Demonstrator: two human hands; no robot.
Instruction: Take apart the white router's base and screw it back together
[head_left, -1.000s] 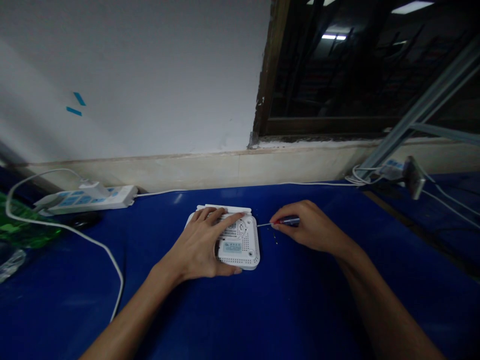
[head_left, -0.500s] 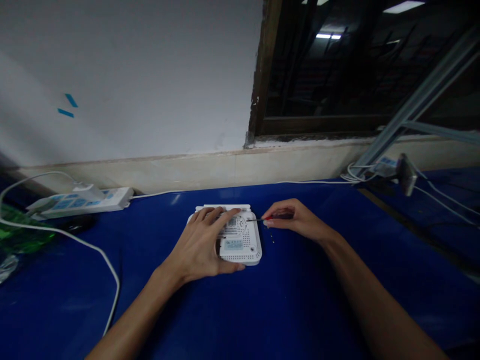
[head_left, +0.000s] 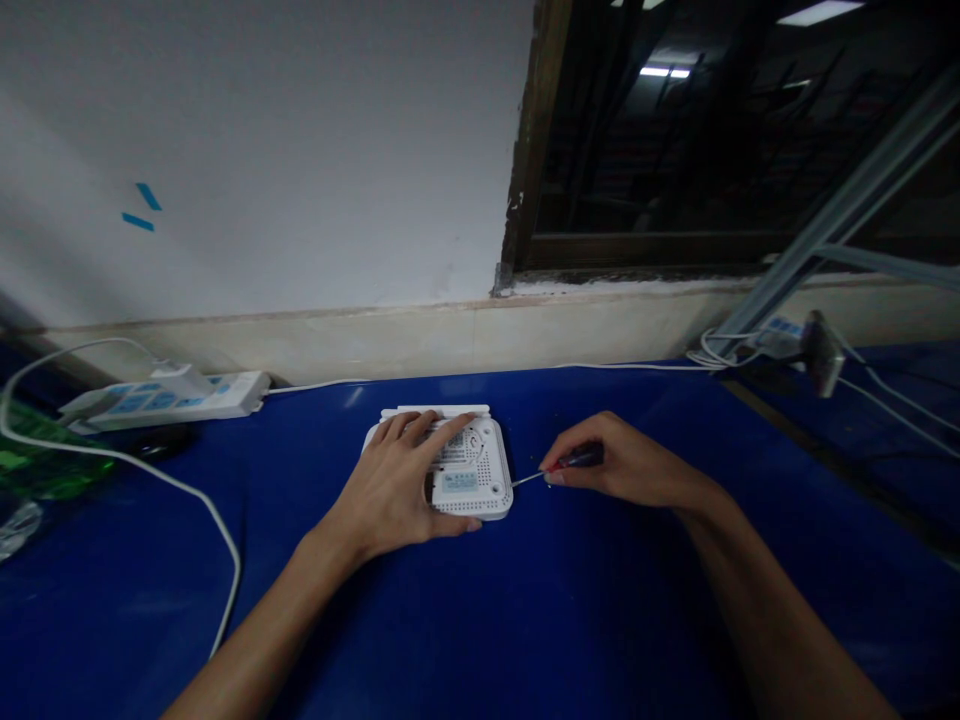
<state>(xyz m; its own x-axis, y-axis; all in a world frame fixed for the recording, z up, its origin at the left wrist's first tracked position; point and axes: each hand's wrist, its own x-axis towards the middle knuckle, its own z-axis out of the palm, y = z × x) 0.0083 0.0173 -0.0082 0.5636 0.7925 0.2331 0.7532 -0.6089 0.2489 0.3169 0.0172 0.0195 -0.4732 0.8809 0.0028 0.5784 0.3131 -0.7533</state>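
Pressing flat on the white router, the left hand steadies it; the right hand pinches a screwdriver, tip at its edge.

Electronics workbench in a plain workshop: a blue-covered table against a bare white wall, power strip at 9 o'clock, aluminium framing and coiled cables at 2 o'clock, a white router and screwdriver at centre.

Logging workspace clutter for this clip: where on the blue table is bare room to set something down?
Bare blue table lies between the two forearms, nearer than the white device, and between device and white cable at left. Crowded: the device itself, under the left hand with the screwdriver in the right hand at its edge, and the power strip corner.
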